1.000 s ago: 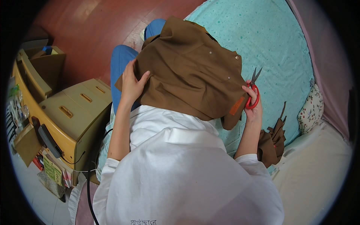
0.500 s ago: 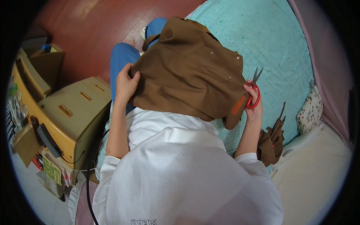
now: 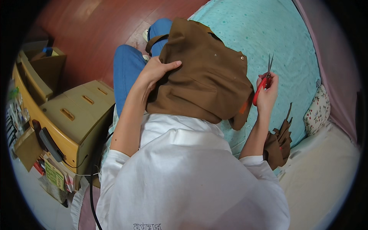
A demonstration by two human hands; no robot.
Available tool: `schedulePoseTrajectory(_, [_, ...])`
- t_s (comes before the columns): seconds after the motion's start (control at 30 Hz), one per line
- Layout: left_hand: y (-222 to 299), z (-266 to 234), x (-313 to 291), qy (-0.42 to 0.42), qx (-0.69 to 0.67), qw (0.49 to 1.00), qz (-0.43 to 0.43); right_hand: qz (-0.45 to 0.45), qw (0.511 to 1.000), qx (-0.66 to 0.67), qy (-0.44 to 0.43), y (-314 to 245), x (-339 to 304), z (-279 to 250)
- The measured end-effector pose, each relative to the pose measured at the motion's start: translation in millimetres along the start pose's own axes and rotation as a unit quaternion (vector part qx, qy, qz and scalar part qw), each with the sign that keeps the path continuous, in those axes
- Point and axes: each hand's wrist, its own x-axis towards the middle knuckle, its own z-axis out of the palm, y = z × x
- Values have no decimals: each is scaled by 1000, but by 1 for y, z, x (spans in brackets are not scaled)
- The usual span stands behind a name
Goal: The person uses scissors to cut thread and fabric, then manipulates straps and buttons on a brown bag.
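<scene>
A brown cloth piece that looks like a bag lies across my lap, with a strap at its far left, metal snaps and an orange patch near its right edge. My left hand grips its left side, thumb on top and fingers hidden beneath the cloth. To the right of the bag, my right hand holds red-handled scissors with the blades pointing away from me. The blades look nearly closed and touch no cloth. A gap separates this hand from the bag.
A turquoise bed sheet spreads to the right, with another crumpled brown cloth item and a floral pillow on that side. Drawers stand at the left, near a black cable. Red-brown floor lies beyond.
My left hand has moved right and farther onto the bag, bunching its left side inward. My right hand has come away from the bag's right edge, moving right and farther out with the scissors.
</scene>
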Motion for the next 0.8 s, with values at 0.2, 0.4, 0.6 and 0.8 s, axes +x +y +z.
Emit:
schedulePoseTrajectory(0.2, [19, 19, -36, 3, -71, 991, -110, 50, 865, 421, -269, -88, -23, 23])
schedulePoseTrajectory(0.4, [28, 35, -60, 12, -206, 977, -62, 35, 875, 384, -293, -101, -51, 59])
schedulePoseTrajectory(0.6, [32, 43, -68, 39, -201, 978, -33, -44, 905, 347, -243, -108, -59, 58])
schedulePoseTrajectory(0.8, [32, 45, -70, 32, -190, 981, -3, -91, 918, 304, -236, -108, -56, 60])
